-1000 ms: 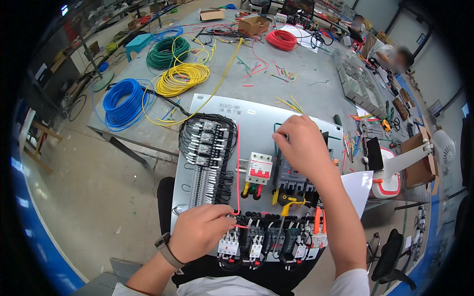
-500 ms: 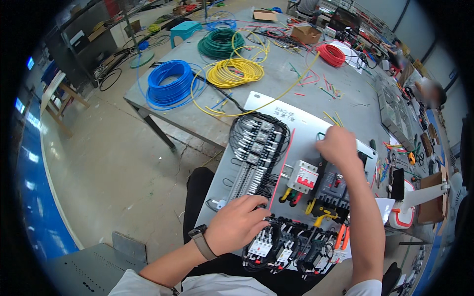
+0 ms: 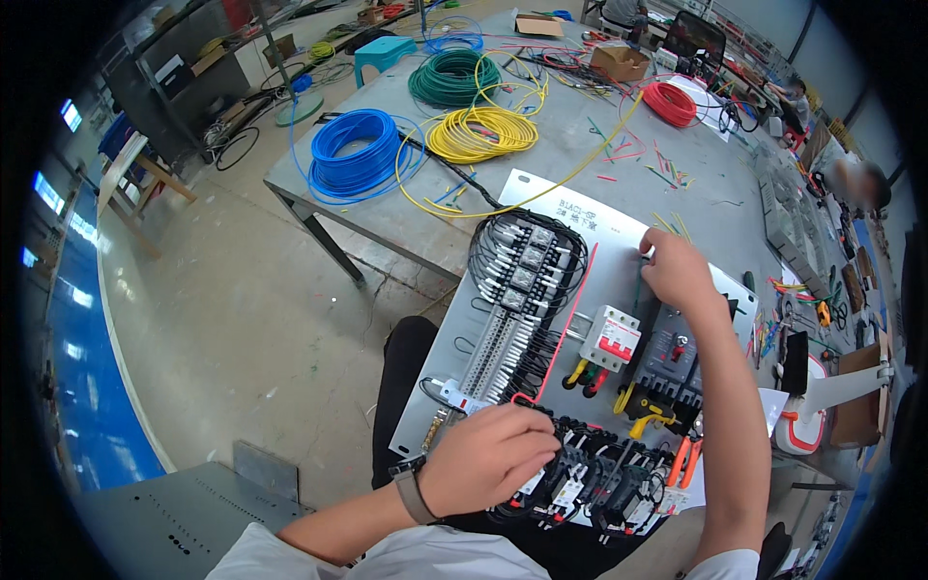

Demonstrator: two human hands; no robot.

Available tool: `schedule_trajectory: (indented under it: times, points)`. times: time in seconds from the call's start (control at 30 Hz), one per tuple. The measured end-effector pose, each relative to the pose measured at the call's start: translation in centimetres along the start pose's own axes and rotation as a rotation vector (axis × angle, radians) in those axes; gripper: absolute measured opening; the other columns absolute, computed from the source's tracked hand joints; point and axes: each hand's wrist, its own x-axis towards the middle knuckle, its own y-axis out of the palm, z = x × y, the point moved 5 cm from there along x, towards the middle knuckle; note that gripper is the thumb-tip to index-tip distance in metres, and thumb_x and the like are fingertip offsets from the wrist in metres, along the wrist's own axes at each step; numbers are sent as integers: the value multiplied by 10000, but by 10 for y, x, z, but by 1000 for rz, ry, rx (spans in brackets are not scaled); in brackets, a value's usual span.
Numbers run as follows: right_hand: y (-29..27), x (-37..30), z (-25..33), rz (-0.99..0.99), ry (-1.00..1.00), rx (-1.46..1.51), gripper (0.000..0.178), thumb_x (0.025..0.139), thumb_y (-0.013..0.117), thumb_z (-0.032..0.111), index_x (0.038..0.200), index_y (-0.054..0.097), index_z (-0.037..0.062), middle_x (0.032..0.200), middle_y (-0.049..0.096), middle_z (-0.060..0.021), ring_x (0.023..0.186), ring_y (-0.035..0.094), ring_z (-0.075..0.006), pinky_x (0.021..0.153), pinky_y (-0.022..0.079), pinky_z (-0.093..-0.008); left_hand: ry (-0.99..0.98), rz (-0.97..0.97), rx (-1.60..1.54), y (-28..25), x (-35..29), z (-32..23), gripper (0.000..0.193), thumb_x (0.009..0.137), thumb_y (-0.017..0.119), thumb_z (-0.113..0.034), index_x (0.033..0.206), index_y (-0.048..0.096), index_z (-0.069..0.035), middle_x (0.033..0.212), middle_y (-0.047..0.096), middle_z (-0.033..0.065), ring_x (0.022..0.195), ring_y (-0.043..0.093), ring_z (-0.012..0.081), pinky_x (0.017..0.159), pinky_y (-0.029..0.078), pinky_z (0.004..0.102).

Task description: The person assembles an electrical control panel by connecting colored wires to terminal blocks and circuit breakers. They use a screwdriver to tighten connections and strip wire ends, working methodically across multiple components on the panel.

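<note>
A white metal mounting plate (image 3: 558,205) leans across my lap against the table. My left hand (image 3: 488,462) is over its lower part, fingers curled together beside the contactors (image 3: 570,483); what they hold, if anything, is hidden. At the upper right of the plate, my right hand (image 3: 679,271) pinches a thin dark green wire (image 3: 638,280) that hangs down toward the breakers. Below it sit a white breaker with red levers (image 3: 616,338) and a black moulded-case breaker (image 3: 669,353). On the left runs a terminal strip (image 3: 493,356) with black wires; a red wire (image 3: 568,314) passes beside it.
Blue (image 3: 356,155), yellow (image 3: 480,135), green (image 3: 454,79) and red (image 3: 669,103) wire coils lie on the grey table (image 3: 570,135). Orange-handled pliers (image 3: 684,462) rest at the plate's lower right. A white fan (image 3: 807,401) stands at right. Other people sit farther back.
My left hand has shifted slightly down, uncovering the lower end of the terminal strip, and its fingers have curled in. My right hand stays by the plate's top edge. The view has shifted slightly.
</note>
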Motion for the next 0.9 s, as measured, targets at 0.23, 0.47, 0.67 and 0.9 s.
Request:
schedule_trajectory:
  times: [0.23, 0.47, 0.67, 0.9]
  points:
    - [2, 7, -8, 50, -105, -4, 143, 856, 676, 38, 997, 697, 32, 957, 725, -168, 948, 702, -370, 835, 554, -459, -23, -69, -88, -8, -20, -4, 127, 908, 770, -79, 1032, 761, -53, 1029, 741, 80, 900, 697, 264, 777, 527, 369]
    - [-5, 9, -16, 80, -166, -113, 97, 877, 681, 58, 967, 685, 23, 968, 726, -188, 972, 687, -400, 848, 540, -484, 11, -78, -119, -6, -15, -11, 140, 902, 779, -71, 1035, 760, -31, 1017, 750, 93, 909, 710, 266, 802, 544, 374]
    - [-7, 6, -11, 86, -272, -143, 138, 892, 632, 23, 1022, 678, 20, 1007, 720, -195, 991, 681, -407, 867, 541, -484, 32, -49, -135, -1, -15, -18, 144, 902, 781, -68, 1038, 761, -27, 1001, 751, 102, 902, 713, 269, 802, 547, 381]
    - [-77, -20, 10, -222, -217, 51, 284, 952, 528, -53, 1204, 607, 51, 1172, 625, -206, 1005, 655, -429, 890, 522, -468, -12, -138, -158, -8, -15, -21, 171, 889, 786, -42, 1056, 761, -16, 995, 750, 110, 899, 713, 283, 810, 552, 373]
